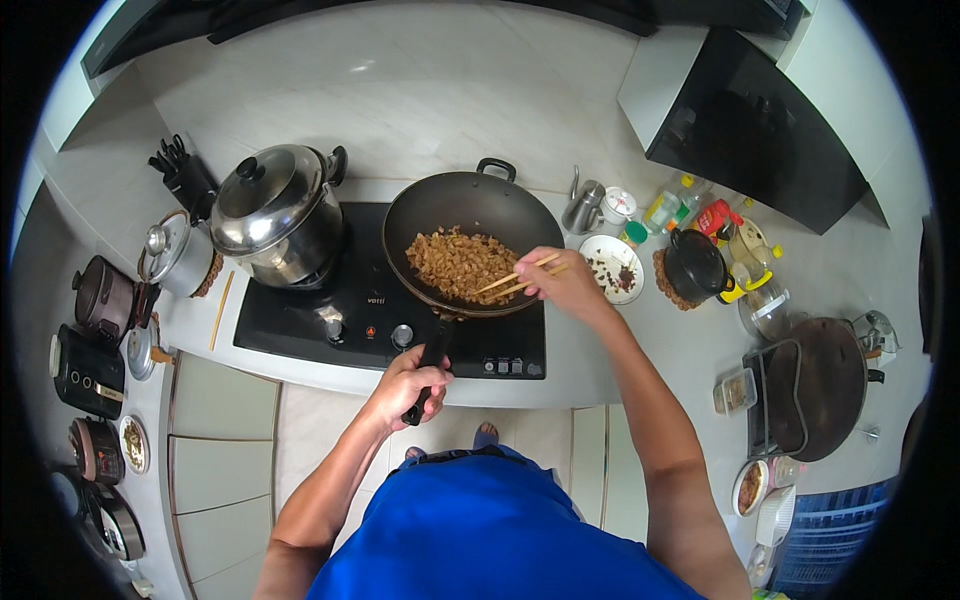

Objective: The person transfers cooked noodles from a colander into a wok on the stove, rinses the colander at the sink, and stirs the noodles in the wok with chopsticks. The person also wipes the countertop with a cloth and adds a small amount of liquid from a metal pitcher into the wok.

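Observation:
My left hand [411, 386] is wrapped around the black handle [436, 352] of a dark wok [457, 196] on the right side of the gas hob [360, 319]. Small browned pieces of food [457, 262], too small to identify, are heaped in the wok's bowl. In my right hand [566, 281] is a pair of wooden chopsticks [504, 286]; their tips reach into the right part of the heap. Just right of that hand, a white plate [631, 270] carries dark red and brown bits, perhaps dried spices.
A lidded steel pot [277, 217] occupies the hob's left side, with a knife block [187, 184] behind it. One loose chopstick [222, 311] lies left of the hob. Rightward stand a steel oil pot [583, 208], several bottles [664, 210], a small black pot [696, 264] and a second wok [817, 390].

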Motion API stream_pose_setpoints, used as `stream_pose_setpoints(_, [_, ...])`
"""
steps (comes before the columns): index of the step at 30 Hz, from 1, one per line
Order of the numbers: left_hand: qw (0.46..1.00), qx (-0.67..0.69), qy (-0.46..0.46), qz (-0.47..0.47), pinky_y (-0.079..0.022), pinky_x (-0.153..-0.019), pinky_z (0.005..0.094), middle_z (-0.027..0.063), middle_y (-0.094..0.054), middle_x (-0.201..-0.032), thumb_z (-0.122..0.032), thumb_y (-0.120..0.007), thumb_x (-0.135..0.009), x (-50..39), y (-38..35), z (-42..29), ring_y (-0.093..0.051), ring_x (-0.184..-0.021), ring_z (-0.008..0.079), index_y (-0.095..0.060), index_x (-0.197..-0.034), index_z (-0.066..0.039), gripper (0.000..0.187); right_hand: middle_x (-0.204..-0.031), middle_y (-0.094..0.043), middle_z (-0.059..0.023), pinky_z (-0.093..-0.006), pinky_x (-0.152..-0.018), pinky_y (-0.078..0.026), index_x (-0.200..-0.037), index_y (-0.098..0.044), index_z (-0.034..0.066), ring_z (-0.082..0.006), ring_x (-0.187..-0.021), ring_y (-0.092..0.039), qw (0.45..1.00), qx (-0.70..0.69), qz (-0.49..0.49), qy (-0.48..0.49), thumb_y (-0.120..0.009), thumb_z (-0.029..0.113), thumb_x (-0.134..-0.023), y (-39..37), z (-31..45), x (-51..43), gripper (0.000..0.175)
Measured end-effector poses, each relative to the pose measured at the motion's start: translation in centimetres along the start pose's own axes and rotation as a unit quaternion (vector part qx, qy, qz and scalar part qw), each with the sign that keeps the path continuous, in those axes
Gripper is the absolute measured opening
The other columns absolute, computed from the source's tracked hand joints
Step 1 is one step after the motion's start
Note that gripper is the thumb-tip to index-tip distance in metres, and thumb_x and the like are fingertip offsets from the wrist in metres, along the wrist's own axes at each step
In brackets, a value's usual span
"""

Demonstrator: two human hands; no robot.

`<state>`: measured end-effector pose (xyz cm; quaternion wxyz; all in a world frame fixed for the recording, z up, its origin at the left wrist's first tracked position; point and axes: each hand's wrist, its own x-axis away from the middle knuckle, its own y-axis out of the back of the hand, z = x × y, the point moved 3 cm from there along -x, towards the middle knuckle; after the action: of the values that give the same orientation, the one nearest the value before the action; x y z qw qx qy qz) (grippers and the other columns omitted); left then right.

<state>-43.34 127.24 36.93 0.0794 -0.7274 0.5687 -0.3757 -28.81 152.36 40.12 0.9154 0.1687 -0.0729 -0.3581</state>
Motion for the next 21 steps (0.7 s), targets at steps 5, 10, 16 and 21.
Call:
stream_pose_setpoints(5, [1.000, -0.010, -0.018, -0.002, -0.035, -0.036, 0.0257, 0.0031, -0.050, -0.063, 0.002, -0.061, -0.084, -1.5, 1.1, 1.0, -0.047, -0.041, 0.0118, -0.051, -0.102, -0.002, 0.021, -0.081, -0.071, -0.0053, -0.0252, -0.063, -0.056, -0.100, -0.071, -0.0004, -0.0101, -0.069, -0.067, 0.998, 0.009, -0.050, 0.043, -0.066, 0.020, -0.098, -0.8, -3.2, -4.9, 0.021])
stream_pose_setpoints(10, [1.000, -0.017, -0.022, 0.000, -0.035, -0.036, 0.0264, 0.0028, -0.050, -0.062, 0.001, -0.062, -0.084, -2.6, 2.0, 1.6, -0.048, -0.040, 0.0124, -0.050, -0.103, -0.004, 0.022, -0.082, -0.072, -0.0067, -0.0265, -0.061, -0.057, -0.099, -0.071, -0.0003, -0.0113, -0.067, -0.068, 0.975, 0.037, -0.203, 0.077, -0.067, 0.017, -0.097, 1.2, -6.7, -9.9, 0.018])
stream_pose_setpoints(16, [0.999, -0.029, -0.025, 0.005, -0.035, -0.036, 0.0253, 0.0023, -0.050, -0.062, 0.000, -0.062, -0.086, -3.8, 3.3, 2.1, -0.048, -0.040, 0.0116, -0.050, -0.104, -0.005, 0.023, -0.081, -0.072, -0.0164, -0.0382, -0.067, -0.055, -0.095, -0.073, 0.0013, -0.0295, -0.072, -0.071, 0.984, 0.026, -0.152, 0.093, -0.067, 0.022, -0.094, -2.2, -6.0, -9.9, 0.022])
stream_pose_setpoints(21, [0.999, -0.039, -0.023, 0.003, -0.036, -0.036, 0.0242, 0.0016, -0.051, -0.063, -0.001, -0.062, -0.086, -4.4, 3.4, 1.9, -0.048, -0.041, 0.0105, -0.051, -0.106, -0.005, 0.023, -0.084, -0.073, -0.0102, -0.0263, -0.060, -0.055, -0.101, -0.071, -0.0033, -0.0145, -0.069, -0.071, 0.984, 0.006, -0.071, 0.166, -0.067, 0.019, -0.097, -5.3, -2.4, -6.8, 0.023])
